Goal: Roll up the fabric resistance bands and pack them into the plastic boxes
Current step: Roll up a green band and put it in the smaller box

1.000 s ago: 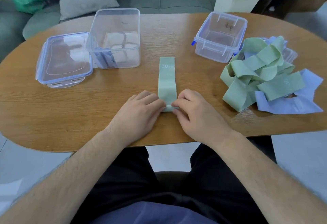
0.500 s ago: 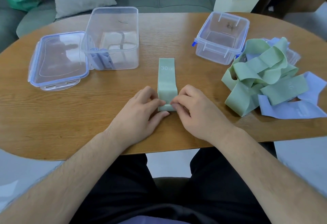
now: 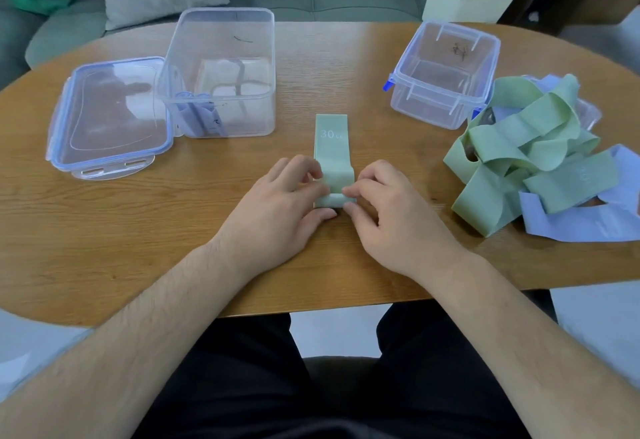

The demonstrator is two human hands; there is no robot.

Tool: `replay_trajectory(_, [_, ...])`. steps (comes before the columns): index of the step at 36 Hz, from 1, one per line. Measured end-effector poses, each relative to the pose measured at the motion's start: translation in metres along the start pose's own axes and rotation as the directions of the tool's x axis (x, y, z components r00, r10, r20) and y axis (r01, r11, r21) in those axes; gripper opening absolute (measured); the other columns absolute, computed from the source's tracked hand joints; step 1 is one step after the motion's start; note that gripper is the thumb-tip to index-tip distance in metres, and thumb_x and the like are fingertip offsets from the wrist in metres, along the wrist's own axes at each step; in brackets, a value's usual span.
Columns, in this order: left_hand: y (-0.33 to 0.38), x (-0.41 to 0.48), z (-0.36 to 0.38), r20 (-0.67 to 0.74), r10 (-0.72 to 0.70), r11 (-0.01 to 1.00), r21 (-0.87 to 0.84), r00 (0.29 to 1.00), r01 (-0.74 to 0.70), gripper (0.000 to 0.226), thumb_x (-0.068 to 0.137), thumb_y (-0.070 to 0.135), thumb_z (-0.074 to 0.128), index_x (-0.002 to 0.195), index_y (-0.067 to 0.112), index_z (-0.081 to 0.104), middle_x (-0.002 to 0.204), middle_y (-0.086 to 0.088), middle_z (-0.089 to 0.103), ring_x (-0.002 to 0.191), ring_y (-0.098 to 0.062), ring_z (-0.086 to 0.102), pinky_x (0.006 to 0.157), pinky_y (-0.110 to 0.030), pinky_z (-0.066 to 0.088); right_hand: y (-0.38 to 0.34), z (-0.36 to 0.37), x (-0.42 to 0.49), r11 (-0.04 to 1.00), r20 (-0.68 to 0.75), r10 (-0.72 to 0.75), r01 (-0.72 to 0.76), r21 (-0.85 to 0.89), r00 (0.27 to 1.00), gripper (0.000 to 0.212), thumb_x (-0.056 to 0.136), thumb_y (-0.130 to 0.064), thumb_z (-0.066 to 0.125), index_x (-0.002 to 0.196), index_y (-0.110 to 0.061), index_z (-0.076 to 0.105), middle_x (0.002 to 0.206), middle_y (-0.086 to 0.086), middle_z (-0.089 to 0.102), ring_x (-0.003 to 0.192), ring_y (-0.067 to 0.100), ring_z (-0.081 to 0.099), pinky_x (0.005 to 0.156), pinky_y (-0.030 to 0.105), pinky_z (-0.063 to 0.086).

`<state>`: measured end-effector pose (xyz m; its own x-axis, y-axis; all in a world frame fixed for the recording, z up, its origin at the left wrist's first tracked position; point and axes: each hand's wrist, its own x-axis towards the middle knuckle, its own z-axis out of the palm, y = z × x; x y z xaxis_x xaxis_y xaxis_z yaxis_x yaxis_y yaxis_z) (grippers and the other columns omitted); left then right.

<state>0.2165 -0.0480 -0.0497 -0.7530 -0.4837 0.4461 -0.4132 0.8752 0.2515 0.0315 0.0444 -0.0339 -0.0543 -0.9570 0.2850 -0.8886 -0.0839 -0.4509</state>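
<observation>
On the wooden worktop a heap of loose bands lies at the right and a tall clear box at the left. The left hand and right hand, fingers curled, pinch the rolled near end of a green band lying mid-worktop

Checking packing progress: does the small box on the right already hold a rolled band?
No, the small box is see-through with no band inside; the one purple roll sits in the tall box.
</observation>
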Motion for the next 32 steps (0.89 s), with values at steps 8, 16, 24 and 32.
replay_trajectory(8, [-0.002, 0.012, 0.001, 0.085, 0.079, 0.997, 0.012, 0.993, -0.081, 0.032, 0.099, 0.029, 0.056, 0.129, 0.019, 0.063, 0.123, 0.003, 0.064, 0.119, -0.020, 0.058, 0.088, -0.036, 0.046, 0.006, 0.003, 0.010, 0.999, 0.019, 0.038, -0.038, 0.025, 0.999, 0.020, 0.102, -0.021, 0.056, 0.107, -0.011, 0.073, 0.094, -0.003, 0.048, 0.084, 0.010, 0.048, 0.077, 0.015, 0.037])
replay_trajectory(16, [-0.009, 0.015, 0.008, 0.068, 0.036, 0.999, -0.008, 0.997, -0.036, 0.030, 0.099, 0.031, 0.056, 0.121, 0.016, 0.068, 0.110, 0.000, 0.066, 0.102, -0.025, 0.061, 0.080, -0.046, 0.051, 0.006, 0.000, 0.012, 0.994, -0.016, 0.045, -0.043, 0.105, 0.999, 0.005, 0.096, -0.021, 0.062, 0.101, -0.021, 0.060, 0.088, -0.013, 0.051, 0.080, 0.002, 0.051, 0.070, 0.013, 0.039])
replay_trajectory(24, [-0.011, 0.009, 0.005, 0.041, 0.021, 1.000, -0.018, 0.999, -0.020, 0.029, 0.098, 0.036, 0.060, 0.122, 0.022, 0.068, 0.120, 0.007, 0.067, 0.112, -0.020, 0.059, 0.082, -0.043, 0.052, 0.006, -0.001, 0.006, 0.996, 0.001, 0.012, -0.012, 0.093, 1.000, 0.018, 0.090, -0.018, 0.072, 0.101, -0.023, 0.059, 0.088, -0.023, 0.046, 0.083, 0.001, 0.053, 0.071, 0.006, 0.038])
replay_trajectory(32, [-0.011, 0.008, 0.008, 0.026, 0.047, 0.998, -0.046, 0.999, -0.046, 0.026, 0.099, 0.028, 0.060, 0.121, 0.015, 0.067, 0.103, -0.003, 0.064, 0.098, -0.028, 0.061, 0.082, -0.048, 0.053, 0.007, -0.003, 0.003, 0.996, 0.015, -0.026, 0.024, 0.083, 1.000, 0.025, 0.092, -0.020, 0.068, 0.116, -0.024, 0.063, 0.106, -0.018, 0.055, 0.090, -0.003, 0.049, 0.081, 0.008, 0.039])
